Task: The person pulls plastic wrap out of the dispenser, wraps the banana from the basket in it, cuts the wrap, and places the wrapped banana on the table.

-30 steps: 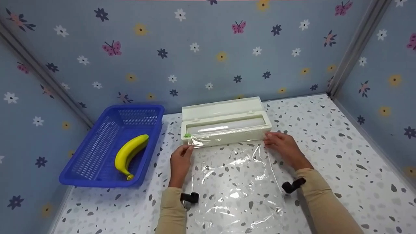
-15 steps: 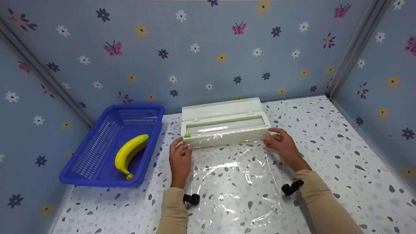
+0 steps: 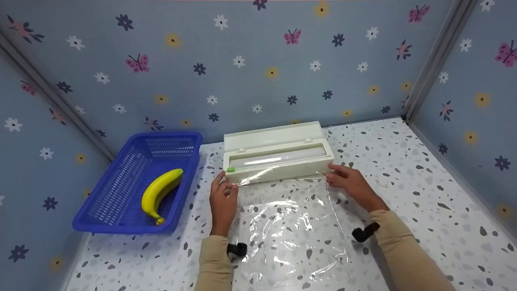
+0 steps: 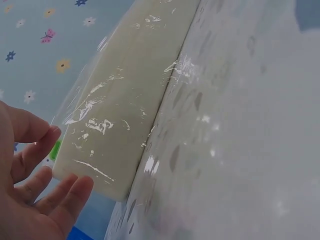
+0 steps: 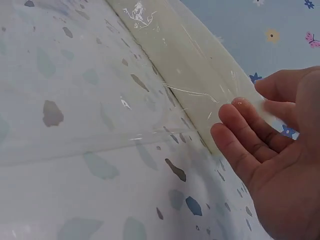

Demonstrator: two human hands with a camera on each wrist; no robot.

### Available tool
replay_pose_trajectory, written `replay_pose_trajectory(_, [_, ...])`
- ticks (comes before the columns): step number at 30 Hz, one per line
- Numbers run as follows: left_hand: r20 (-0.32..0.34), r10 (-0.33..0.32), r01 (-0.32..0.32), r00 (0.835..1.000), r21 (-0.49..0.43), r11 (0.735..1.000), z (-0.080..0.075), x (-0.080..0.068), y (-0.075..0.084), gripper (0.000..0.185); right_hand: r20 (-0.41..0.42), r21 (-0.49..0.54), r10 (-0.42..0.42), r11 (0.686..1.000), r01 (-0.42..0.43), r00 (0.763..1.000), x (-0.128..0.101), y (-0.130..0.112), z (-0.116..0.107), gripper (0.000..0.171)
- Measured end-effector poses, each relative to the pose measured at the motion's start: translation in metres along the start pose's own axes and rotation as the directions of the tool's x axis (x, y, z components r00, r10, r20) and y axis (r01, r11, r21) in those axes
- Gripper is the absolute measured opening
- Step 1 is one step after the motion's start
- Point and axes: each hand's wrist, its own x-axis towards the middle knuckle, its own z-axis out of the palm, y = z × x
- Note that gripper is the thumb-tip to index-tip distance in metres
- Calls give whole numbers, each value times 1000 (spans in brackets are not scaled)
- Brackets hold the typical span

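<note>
A cream cling film dispenser [image 3: 278,169] stands against the back wall, its lid [image 3: 272,135] tipped back and the white roll [image 3: 278,157] showing inside. Clear cling film [image 3: 293,238] runs from it over its front and along the table towards the person. My left hand [image 3: 223,204] is at the dispenser's left front corner, where thumb and forefinger pinch the film's edge in the left wrist view. By the right front corner is my right hand [image 3: 353,184], its thumb and forefinger slightly apart, its other fingertips [image 5: 227,112] close at the film-covered face. A green slide cutter [image 3: 231,169] sits at the left end.
To the left, a blue plastic basket [image 3: 190,194] holds a yellow banana [image 3: 155,196]. Patterned wall panels [image 3: 258,60] enclose the speckled white table [image 3: 404,173] at the back and both sides. Each sleeve bears a black camera mount [image 3: 238,249] at the wrist.
The right fingers have let go of the film's edge and spread at the dispenser's corner. The left fingers have shifted up to its left corner. The head view has turned slightly.
</note>
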Motion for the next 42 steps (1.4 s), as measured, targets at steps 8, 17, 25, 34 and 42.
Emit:
replay_pose_trajectory(8, [31, -34, 32, 999, 80, 996, -1, -2, 5, 16, -9, -6, -9, 1000, 9, 1000, -5, 9, 5, 41])
replay_pose_trajectory(17, [51, 27, -35, 998, 174, 984, -3, 0, 7, 18, -74, -112, -100, 989, 92, 992, -6, 6, 9, 31])
replay_pose_trajectory(25, [39, 23, -29, 999, 178, 984, -5, -2, 5, 17, -129, -166, -110, 982, 88, 986, -2, 1, 18, 28])
replay_pose_trajectory(34, [77, -35, 24, 996, 145, 989, -7, -3, 6, 19, -140, -216, -105, 974, 73, 985, -1, -1, 20, 27])
replay_pose_trajectory(42, [143, -69, 51, 987, 127, 991, -10, 0, 7, 19, -122, -208, -77, 977, 51, 990, -2, 1, 19, 32])
